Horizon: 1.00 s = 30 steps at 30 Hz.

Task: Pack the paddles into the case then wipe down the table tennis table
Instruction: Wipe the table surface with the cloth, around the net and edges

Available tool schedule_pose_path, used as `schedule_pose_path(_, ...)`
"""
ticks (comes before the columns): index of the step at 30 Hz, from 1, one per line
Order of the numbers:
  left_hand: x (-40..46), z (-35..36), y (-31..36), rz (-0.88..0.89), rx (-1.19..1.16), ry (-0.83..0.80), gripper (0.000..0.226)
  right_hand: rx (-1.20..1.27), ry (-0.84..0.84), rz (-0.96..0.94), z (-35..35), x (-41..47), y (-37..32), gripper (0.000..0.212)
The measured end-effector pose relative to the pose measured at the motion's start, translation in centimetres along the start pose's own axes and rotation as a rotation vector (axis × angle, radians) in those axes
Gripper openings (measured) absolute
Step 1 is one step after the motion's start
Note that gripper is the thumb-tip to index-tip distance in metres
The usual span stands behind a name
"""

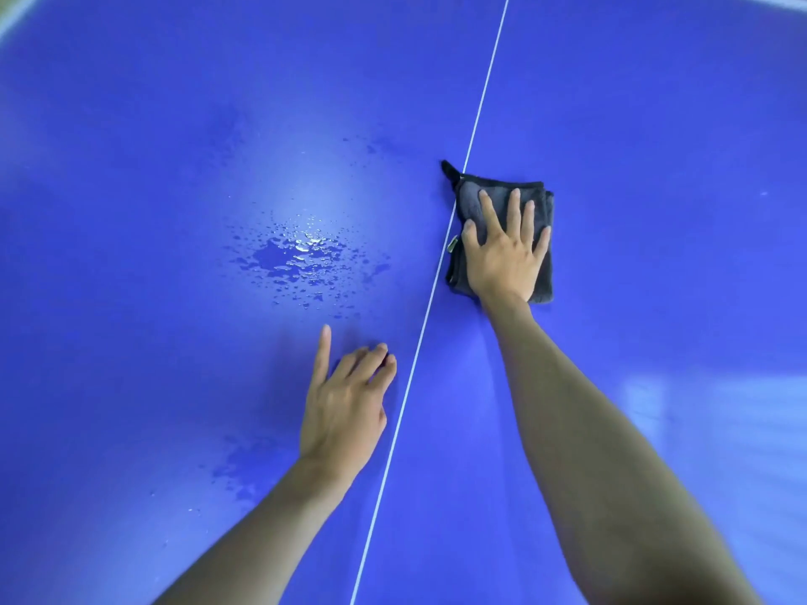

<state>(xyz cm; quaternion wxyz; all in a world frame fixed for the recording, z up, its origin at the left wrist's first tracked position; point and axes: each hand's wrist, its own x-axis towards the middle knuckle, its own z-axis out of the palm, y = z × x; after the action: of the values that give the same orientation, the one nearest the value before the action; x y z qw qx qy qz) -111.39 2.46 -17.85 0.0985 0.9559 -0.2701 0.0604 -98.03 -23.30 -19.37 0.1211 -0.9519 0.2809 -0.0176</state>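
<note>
The right hand (pixel 502 251), fingers spread, presses a folded dark grey cloth (pixel 502 203) on the blue table (pixel 655 168), just beside its white centre line (pixel 436 272); left hand (pixel 345 403) rests flat near water droplets (pixel 301 255).

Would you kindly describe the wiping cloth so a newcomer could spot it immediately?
Start from the blue table and follow its white centre line downward. Just right of that line lies a folded dark grey cloth, pressed flat under the right hand. It is the only dark thing there.
</note>
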Motion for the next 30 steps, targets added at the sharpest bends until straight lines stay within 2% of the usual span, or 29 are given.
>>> schedule_pose_path(6,-0.6,-0.4,0.4,-0.05,-0.023,-0.012,0.061,-0.008,-0.021,-0.073,-0.3,-3.5,1.2,0.057)
schedule_pose_path(13,-2.0,-2.5,1.7,-0.026,0.079,-0.191,0.067,-0.015,-0.005,-0.078,0.0,-19.9,4.3,0.058)
schedule_pose_path(20,-7.4,-5.8,3.2,-0.049,0.041,-0.207,0.056,-0.012,0.023,-0.084,0.2,-37.6,7.5,0.058)
schedule_pose_path(23,-10.3,-6.4,3.9,-0.12,-0.023,-0.185,0.053,-0.009,0.035,-0.081,0.0,-44.0,8.7,0.057)
schedule_pose_path(26,-12.3,-6.7,5.2,-0.184,-0.065,-0.172,0.05,-0.001,0.036,-0.064,-0.1,-49.4,9.9,0.058)
schedule_pose_path(30,-12.6,-5.5,6.3,-0.165,-0.11,-0.111,0.048,0.019,0.065,-0.04,-0.2,-52.3,10.9,0.06)
